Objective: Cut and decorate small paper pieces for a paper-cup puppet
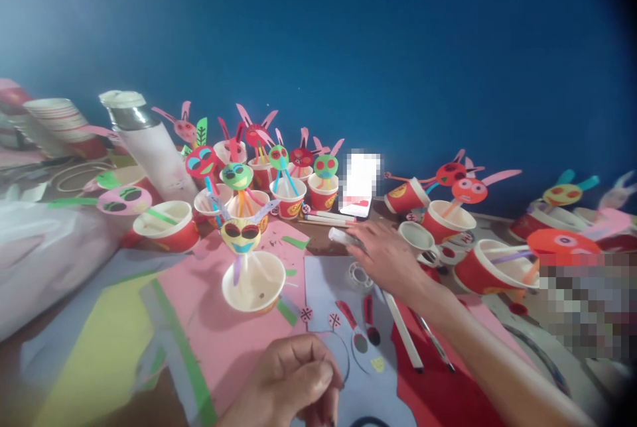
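Observation:
My right hand (pixel 385 254) reaches forward over the table and its fingers close around a white glue stick (pixel 343 236) lying near a roll of clear tape (pixel 358 274). My left hand (pixel 293 377) is low in the middle, fingers curled in a pinch over a pale blue paper sheet (pixel 323 281); what it pinches is too small to make out. On that sheet lie small cut-outs: two red ear shapes (pixel 355 321) and a yellow mouth piece (pixel 377 365). A paper cup with a yellow face on straws (pixel 249 268) stands just left of the sheet.
Many red paper cups with paper faces on straws (pixel 279 182) crowd the back and right (pixel 468 215). Pink paper (pixel 209 321), yellow paper (pixel 94 354) and red paper (pixel 438 387) cover the table. Pens (pixel 403 334), a phone (pixel 358 188) and a white metal-topped cylinder (pixel 149 142) stand nearby.

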Tool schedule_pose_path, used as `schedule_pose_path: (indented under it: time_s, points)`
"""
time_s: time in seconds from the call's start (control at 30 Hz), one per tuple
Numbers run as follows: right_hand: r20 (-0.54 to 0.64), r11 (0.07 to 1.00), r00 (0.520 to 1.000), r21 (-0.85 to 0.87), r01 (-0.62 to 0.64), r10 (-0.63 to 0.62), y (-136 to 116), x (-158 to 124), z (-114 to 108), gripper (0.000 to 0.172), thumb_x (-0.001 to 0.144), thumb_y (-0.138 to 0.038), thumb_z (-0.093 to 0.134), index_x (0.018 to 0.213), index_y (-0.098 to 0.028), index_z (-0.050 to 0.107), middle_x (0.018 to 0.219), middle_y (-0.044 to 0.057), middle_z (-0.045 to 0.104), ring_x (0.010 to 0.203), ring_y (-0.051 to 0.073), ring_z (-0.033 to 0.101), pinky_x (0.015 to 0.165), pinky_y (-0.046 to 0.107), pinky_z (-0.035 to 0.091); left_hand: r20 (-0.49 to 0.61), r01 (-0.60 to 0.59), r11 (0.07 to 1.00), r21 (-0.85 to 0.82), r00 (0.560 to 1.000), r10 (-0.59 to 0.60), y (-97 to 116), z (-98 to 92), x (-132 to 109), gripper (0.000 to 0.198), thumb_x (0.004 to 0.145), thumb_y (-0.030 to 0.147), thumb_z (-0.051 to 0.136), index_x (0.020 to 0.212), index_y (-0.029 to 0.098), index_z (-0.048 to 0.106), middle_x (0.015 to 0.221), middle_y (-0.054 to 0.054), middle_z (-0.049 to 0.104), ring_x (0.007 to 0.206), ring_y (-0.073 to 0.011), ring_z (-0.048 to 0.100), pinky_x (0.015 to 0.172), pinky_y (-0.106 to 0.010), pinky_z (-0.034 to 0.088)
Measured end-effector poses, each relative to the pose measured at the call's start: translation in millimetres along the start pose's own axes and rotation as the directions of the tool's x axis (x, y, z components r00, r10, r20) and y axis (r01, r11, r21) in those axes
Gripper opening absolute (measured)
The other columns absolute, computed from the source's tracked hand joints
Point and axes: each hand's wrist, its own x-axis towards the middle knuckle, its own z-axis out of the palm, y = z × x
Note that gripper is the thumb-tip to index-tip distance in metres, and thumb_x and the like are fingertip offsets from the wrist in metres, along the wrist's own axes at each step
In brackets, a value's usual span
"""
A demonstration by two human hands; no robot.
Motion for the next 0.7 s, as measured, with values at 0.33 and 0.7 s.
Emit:
schedule_pose_path:
  time_s: [0.33, 0.7]
  points:
    - [0.186, 0.836, 0.888, 0.459, 0.3, -0.42, -47.3, -93.7, -38.0, 0.028, 0.083, -0.019, 0.063, 0.108, -0.029, 0.056, 0.096, 0.001, 0.064, 0.089, 0.019, 0.062, 0.076, 0.027, 0.049, 0.094, 0.101, 0.994, -0.035, 0.991, -0.097, -6.1, 3.5, 11.7, 0.055, 0.075, 0.065, 0.054, 0.079, 0.01, 0.06, 0.057, -0.002, 0.055, 0.041, -0.0084, 0.048, 0.039, -0.018, 0.038]
    - [0.399, 0.346, 0.916, 0.865, -0.363, -0.036, -60.7, -88.5, -29.2, 0.031, 0.088, -0.051, 0.05, 0.085, -0.021, 0.056, 0.074, -0.002, 0.055, 0.068, 0.012, 0.05, 0.06, 0.021, 0.041, 0.024, -0.34, 0.939, 0.062, 0.941, 0.339, -2.1, 0.3, 0.0, 0.02, 0.076, 0.034, 0.071, 0.092, 0.022, 0.067, 0.088, -0.003, 0.057, 0.081, -0.0151, 0.054, 0.073, -0.025, 0.044]
